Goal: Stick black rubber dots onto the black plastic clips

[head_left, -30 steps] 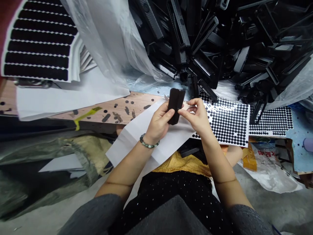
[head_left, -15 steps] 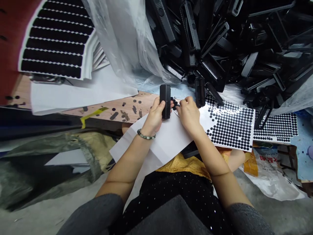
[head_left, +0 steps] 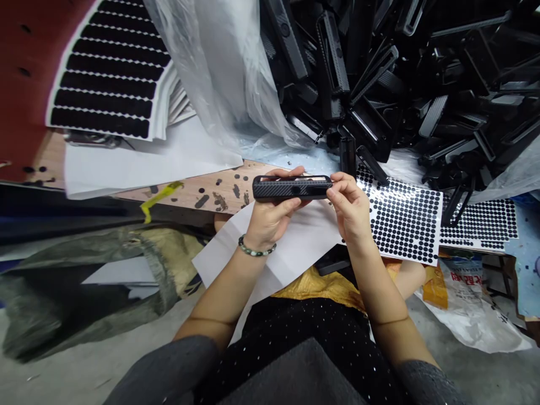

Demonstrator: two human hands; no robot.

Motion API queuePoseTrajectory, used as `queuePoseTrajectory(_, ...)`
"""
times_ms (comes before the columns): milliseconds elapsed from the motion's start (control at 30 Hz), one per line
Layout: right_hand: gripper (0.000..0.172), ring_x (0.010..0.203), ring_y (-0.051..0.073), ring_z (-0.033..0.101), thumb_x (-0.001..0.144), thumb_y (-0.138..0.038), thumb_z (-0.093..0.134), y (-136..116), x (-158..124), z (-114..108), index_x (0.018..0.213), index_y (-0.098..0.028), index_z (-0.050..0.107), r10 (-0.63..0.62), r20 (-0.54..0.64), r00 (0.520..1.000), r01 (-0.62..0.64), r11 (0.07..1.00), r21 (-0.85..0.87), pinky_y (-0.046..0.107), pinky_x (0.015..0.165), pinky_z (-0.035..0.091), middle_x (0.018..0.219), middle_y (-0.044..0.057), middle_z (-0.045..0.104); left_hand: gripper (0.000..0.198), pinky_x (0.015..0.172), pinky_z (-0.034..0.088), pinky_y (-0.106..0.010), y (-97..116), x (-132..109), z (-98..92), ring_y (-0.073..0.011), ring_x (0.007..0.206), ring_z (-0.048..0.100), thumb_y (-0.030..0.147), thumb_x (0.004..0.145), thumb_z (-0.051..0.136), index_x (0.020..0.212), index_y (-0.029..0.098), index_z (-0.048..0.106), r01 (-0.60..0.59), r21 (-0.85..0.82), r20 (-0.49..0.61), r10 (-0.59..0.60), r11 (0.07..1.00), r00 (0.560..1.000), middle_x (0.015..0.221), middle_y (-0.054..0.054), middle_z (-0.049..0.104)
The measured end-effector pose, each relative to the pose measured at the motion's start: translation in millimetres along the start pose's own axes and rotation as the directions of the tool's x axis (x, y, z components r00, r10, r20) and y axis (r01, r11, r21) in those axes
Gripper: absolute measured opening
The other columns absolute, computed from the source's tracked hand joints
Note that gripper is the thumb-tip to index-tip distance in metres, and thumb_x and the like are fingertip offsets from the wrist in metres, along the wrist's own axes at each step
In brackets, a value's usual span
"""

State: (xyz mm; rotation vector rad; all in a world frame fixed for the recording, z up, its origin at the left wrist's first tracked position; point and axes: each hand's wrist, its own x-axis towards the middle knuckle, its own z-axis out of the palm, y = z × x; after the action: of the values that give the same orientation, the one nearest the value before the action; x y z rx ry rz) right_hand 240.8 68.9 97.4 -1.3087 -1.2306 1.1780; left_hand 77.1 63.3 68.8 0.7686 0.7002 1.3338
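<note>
While the left hand [head_left: 268,219] clasped the case [head_left: 276,189] crosswise over the bench [head_left: 228,179], thumb in front and fingers behind, the right hand [head_left: 351,205] pinched its right end, and it looked light, stiff and rather slick, best held by its long edges.

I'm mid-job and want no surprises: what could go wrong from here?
The slim black carbon-patterned part is held up in the left hand, with the right hand at one end; it might slip onto the creased white paper below.

A narrow black plastic piece beside the jumbled heap of black plastic parts overlaps the white sheet of round black dots; a slide could shift or cover that sheet.
</note>
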Motion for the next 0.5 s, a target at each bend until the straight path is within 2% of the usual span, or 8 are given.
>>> queuePoseTrajectory(100,0.029,0.111,0.021,0.056,0.074,-0.049,0.072,-9.9,-4.6,2.1,0.069,-0.022,0.061,-0.005,-0.05,0.999,0.008,0.998,0.065,0.039,0.094,0.051,0.109,0.005,0.056,0.045,0.086,0.062,-0.033,-0.1,-2.0,6.6,-0.0215,0.118,0.063,0.026,0.071,0.084,0.105,0.031,0.055,-0.011,0.026,0.002,0.011,1.0,1.0,0.132,0.0,0.064)
queuePoseTrajectory(300,0.028,0.109,0.02,0.055,0.072,-0.048,0.073,-14.1,-8.8,1.1,0.066,-0.024,0.061,-0.04,-0.113,0.993,0.046,0.998,0.043,0.038,0.091,0.053,0.106,0.005,0.055,0.043,0.082,0.062,-0.028,0.1,-2.8,15.2,-0.0188,0.112,0.066,0.025,0.07,0.085,0.102,0.03,0.056,-0.053,0.033,0.01,0.053,0.998,0.999,0.126,0.001,0.066)
queuePoseTrajectory(500,0.029,0.112,0.021,0.054,0.075,-0.049,0.071,-13.9,-11.3,-2.8,0.067,-0.024,0.061,-0.056,-0.115,0.992,0.052,0.998,-0.035,0.039,0.092,0.052,0.106,0.005,0.056,0.043,0.086,0.061,-0.033,-1.0,-4.0,18.4,-0.0202,0.114,0.065,0.025,0.071,0.084,0.102,0.03,0.055,-0.054,0.046,0.017,0.053,0.997,0.998,0.127,0.001,0.066)
